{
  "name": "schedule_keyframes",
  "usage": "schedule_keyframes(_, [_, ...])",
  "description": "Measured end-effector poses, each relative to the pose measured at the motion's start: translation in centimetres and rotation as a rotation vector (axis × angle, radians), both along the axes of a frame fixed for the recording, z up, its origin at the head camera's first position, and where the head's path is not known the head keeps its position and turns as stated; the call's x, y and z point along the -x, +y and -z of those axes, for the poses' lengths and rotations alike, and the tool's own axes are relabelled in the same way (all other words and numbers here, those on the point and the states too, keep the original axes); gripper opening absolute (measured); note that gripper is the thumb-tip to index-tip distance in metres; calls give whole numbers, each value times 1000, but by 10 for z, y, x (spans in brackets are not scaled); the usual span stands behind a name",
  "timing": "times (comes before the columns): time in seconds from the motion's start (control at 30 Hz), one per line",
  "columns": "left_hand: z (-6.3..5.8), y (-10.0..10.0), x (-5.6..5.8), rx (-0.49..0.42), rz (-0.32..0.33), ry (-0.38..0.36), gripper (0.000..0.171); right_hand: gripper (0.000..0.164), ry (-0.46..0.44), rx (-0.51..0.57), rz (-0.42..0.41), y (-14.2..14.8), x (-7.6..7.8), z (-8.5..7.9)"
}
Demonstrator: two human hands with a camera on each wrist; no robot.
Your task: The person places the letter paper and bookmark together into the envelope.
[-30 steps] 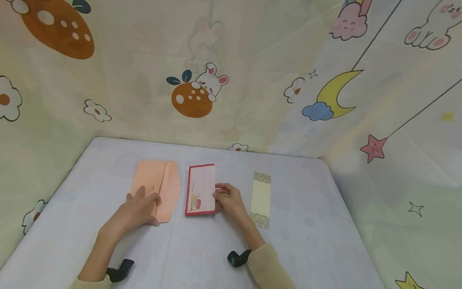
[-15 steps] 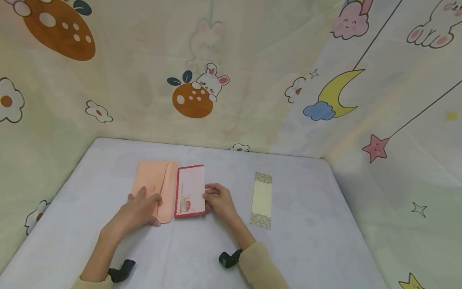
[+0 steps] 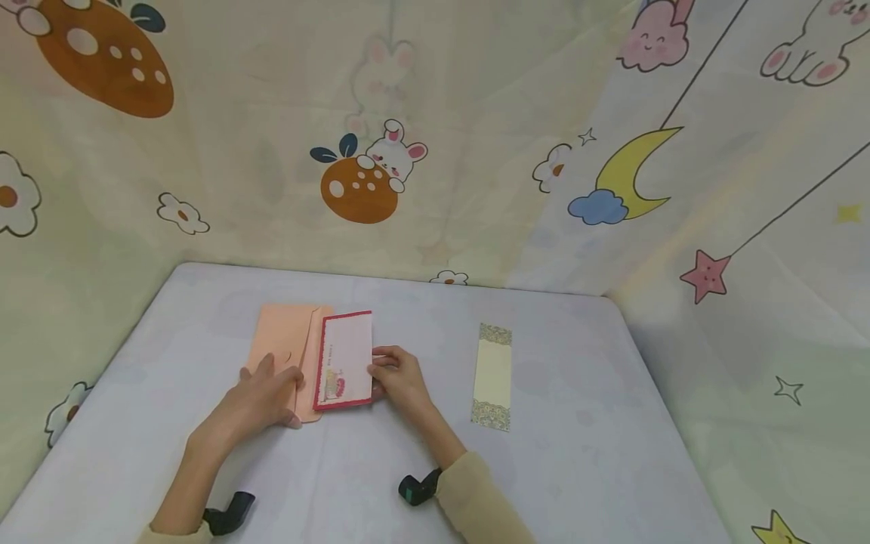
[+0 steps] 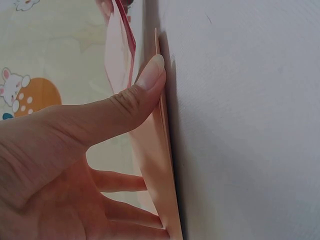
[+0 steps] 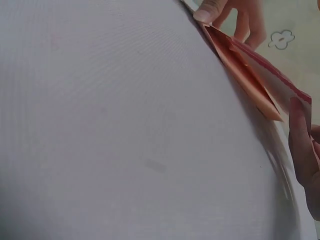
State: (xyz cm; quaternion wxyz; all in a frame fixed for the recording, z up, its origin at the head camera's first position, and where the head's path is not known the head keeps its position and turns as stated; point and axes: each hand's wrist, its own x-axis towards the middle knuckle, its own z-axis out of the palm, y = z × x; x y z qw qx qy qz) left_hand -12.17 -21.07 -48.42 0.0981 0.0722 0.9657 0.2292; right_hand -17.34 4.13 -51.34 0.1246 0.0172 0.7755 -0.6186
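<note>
A peach envelope [image 3: 280, 329] lies on the left half of the table, its flap side toward the right. My left hand [image 3: 261, 397] rests on it with fingers spread; in the left wrist view the thumb [image 4: 150, 72] touches the near edge and the fingertips press its top. My right hand [image 3: 402, 384] pinches the right edge of a white greeting card [image 3: 350, 359] with a red scalloped border and a small printed picture. The card's left side overlaps the envelope's flap. In the right wrist view the envelope's mouth [image 5: 240, 70] gapes, with the card's red edge above it.
A cream paper strip [image 3: 492, 374] with patterned ends lies right of the card on the white table [image 3: 578, 423]. Behind the table hangs a cloth [image 3: 469, 151] printed with cartoon rabbits, flowers and stars. Black devices [image 3: 231, 514] are worn at both wrists.
My right hand has carried the card left, from a gap beside the envelope to over its flap. The left hand has stayed on the envelope.
</note>
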Motion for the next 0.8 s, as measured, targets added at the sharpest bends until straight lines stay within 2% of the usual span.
schedule_keyframes(0.17, [1, -1, 0, -2, 2, -3, 54, 30, -3, 26, 2, -8, 2, 3])
schedule_keyframes(0.5, [3, -1, -2, -10, -17, -24, 54, 27, -24, -8, 10, -25, 1, 3])
schedule_keyframes(0.8, [0, -1, -1, -4, -10, -8, 57, 28, 15, -33, 14, -36, 5, 2])
